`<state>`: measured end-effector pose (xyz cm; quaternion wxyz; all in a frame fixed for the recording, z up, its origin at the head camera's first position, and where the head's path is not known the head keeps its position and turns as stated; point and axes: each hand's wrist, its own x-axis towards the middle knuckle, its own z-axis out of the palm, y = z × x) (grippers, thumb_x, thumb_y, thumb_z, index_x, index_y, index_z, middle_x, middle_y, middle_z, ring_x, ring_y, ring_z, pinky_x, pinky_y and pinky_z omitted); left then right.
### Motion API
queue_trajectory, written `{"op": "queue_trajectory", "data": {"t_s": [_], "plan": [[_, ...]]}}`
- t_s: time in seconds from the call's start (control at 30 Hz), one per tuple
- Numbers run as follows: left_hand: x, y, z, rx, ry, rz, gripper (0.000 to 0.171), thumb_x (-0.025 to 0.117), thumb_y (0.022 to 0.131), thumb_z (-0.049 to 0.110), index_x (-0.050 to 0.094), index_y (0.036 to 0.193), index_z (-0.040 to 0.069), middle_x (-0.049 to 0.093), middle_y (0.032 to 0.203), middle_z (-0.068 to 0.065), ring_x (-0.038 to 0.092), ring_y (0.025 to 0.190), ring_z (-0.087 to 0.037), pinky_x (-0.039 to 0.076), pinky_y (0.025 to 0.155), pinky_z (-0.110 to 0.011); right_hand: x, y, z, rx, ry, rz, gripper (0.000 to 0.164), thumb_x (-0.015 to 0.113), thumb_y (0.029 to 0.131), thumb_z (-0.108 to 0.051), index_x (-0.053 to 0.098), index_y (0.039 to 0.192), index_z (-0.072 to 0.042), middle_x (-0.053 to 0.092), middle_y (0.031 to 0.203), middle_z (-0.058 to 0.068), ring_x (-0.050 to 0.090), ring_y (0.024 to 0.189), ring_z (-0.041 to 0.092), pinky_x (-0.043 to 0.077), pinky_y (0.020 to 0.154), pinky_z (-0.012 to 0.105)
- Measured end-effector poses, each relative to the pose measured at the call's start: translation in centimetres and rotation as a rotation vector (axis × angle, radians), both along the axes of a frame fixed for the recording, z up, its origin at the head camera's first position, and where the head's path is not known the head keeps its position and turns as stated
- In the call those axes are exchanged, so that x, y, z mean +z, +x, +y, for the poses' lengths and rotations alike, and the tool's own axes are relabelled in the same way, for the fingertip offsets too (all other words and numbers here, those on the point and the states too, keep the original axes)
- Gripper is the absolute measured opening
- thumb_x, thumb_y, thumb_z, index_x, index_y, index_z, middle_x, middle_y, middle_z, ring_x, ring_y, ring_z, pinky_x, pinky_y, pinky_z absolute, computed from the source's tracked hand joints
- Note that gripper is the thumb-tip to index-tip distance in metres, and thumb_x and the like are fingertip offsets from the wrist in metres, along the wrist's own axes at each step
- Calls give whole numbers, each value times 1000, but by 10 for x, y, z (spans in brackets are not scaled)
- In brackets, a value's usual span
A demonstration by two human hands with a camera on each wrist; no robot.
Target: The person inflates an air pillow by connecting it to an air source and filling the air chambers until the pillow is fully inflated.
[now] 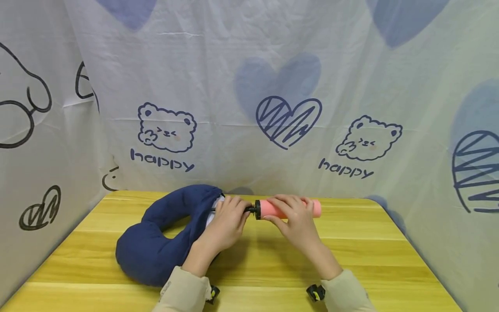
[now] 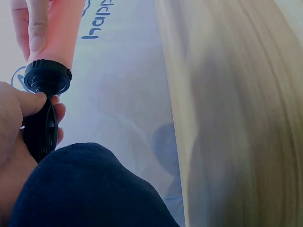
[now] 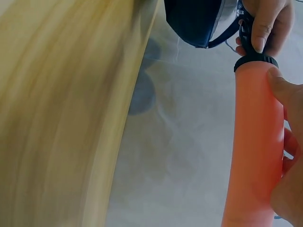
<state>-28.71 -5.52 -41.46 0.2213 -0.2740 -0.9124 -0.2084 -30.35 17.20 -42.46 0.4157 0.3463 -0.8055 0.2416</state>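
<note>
A hand air pump with a pink barrel (image 1: 317, 209) and a black handle (image 2: 46, 125) is held level above the table, across both hands. My left hand (image 1: 229, 222) grips the black handle, fingers and thumb curled round it. Round the pink barrel curls my right hand (image 1: 295, 220), its thumb near the black collar (image 3: 255, 61). Left of the pump lies a navy U-shaped neck pillow (image 1: 152, 249), its end beside my left hand. A whitish part (image 1: 212, 212) shows at that end, partly hidden by the hand.
The wood-grain table (image 1: 351, 247) spans the space below both hands. Behind it hangs a white cloth (image 1: 218, 143) printed with hearts and bears, and more cloth closes off the left and right sides.
</note>
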Motion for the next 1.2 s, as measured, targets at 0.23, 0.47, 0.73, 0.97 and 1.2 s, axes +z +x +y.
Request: {"op": "queue_trajectory", "data": {"t_s": [0.23,0.47,0.73,0.97,1.2], "plan": [[0,-1,-4,3,14,32,20,57,107,15,68,122,6,63,116,-7,50,110,-29,38,94,-47,3,-2,9,-7,-2,-1,47,84,82,-35,76,121,-9,73,117,10,65,109,33,32,93,64],[1,-1,-10,11,18,48,22,58,107,15,68,124,6,63,115,-7,50,104,-28,37,90,-45,7,-2,23,-16,11,-72,51,90,78,-26,75,124,-12,72,122,9,63,115,33,29,100,66],[6,-2,-24,11,62,-6,23,56,108,14,66,127,6,61,115,-6,49,104,-27,34,89,-45,10,-9,47,-31,0,-153,50,89,81,-23,74,127,-14,70,128,6,59,122,31,24,106,63],[9,-1,-38,12,125,9,19,59,106,11,67,122,6,63,112,-7,50,105,-30,32,89,-47,13,-14,69,-52,-37,-170,49,90,80,-19,74,126,-12,70,128,9,60,120,34,22,107,62],[8,0,-39,14,127,35,17,61,104,10,67,120,6,63,111,-8,50,103,-30,33,86,-47,13,-14,72,-57,-37,-166,49,89,80,-19,74,126,-10,70,127,12,60,119,35,23,106,64]]}}
